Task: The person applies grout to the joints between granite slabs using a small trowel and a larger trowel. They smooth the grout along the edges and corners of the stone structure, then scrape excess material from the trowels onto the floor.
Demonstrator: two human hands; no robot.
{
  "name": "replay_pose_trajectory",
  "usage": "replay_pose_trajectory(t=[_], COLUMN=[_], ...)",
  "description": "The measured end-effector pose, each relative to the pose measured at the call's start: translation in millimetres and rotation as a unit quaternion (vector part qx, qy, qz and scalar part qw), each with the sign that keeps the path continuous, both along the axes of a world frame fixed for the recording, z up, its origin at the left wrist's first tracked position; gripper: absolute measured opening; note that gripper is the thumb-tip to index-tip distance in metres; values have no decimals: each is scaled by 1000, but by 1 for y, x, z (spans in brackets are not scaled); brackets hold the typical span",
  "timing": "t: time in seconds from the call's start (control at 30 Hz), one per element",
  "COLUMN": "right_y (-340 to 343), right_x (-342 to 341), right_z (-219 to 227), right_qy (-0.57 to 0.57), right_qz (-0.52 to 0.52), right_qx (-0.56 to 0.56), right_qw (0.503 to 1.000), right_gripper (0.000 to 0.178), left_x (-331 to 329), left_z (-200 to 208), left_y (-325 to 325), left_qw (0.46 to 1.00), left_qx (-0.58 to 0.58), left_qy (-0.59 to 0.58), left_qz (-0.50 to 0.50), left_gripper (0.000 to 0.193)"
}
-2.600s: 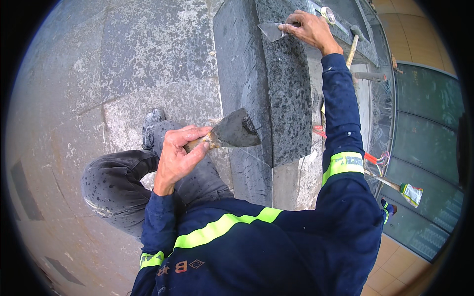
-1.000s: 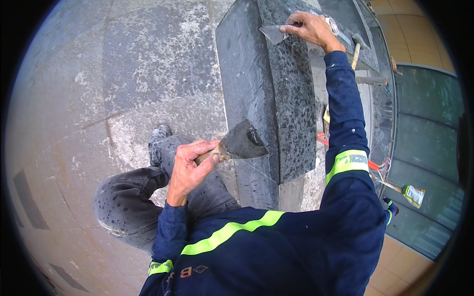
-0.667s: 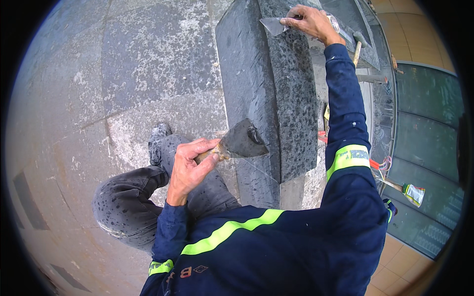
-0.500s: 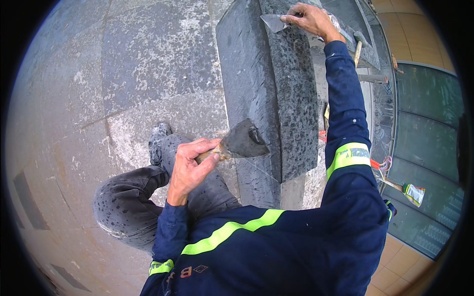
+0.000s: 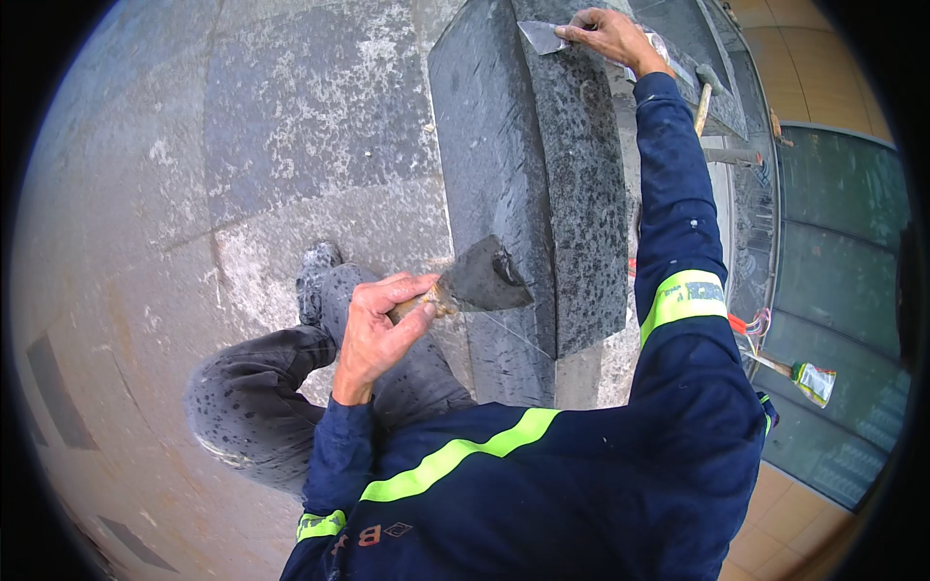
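My left hand (image 5: 378, 329) is closed round the handle of a wide putty knife (image 5: 475, 276). Dark grey paste lies in a lump near the edge of that blade, which is held over the near part of a grey stone block (image 5: 499, 184). At the block's far end, my right hand (image 5: 610, 37) is closed on a smaller putty knife (image 5: 542, 37) with a pale blade. This blade lies at or just above the ridge between the block's smooth left face and its pitted right face (image 5: 586, 184); contact cannot be made out.
A hammer (image 5: 710, 87) with a wooden handle rests right of my right hand. A brush (image 5: 812, 381) with a wooden handle lies farther right, near orange tubing (image 5: 738, 324). Dark glass panels (image 5: 843, 261) stand along the right. Worn paving (image 5: 310, 116) spreads on the left.
My right hand and the small putty knife have shifted slightly right along the block's far end. The left hand keeps its grip and its place over the block.
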State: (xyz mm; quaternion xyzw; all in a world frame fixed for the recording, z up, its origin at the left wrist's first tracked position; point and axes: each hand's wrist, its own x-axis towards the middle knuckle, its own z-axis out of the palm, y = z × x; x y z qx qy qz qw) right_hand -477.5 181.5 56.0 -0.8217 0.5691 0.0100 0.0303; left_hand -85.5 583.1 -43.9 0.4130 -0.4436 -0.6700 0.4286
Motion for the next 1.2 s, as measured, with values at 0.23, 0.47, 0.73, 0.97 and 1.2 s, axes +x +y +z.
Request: replay_pose_trajectory(t=[0.23,0.47,0.73,0.97,1.2], right_y=[-12,155,384,458,545], right_x=[-32,-10,20,-31,-91], right_z=[-25,50,101,92,42], right_qy=[54,-226,-374,-171,-469], right_qz=[-110,-31,37,-79,-263], right_qx=[-75,4,289,246,144], right_qw=[990,974,881,951,831], right_gripper=[69,54,25,35,18], left_x=[0,-2,-36,-57,-52], left_z=[10,23,48,75,84], left_y=[2,20,58,124,165], left_qw=[999,1000,996,987,972], left_qx=[-27,-16,1,-26,-79], left_qy=[-26,3,53,120,-130], left_qz=[-3,4,-76,-106,-178], left_gripper=[39,37,37,38,35])
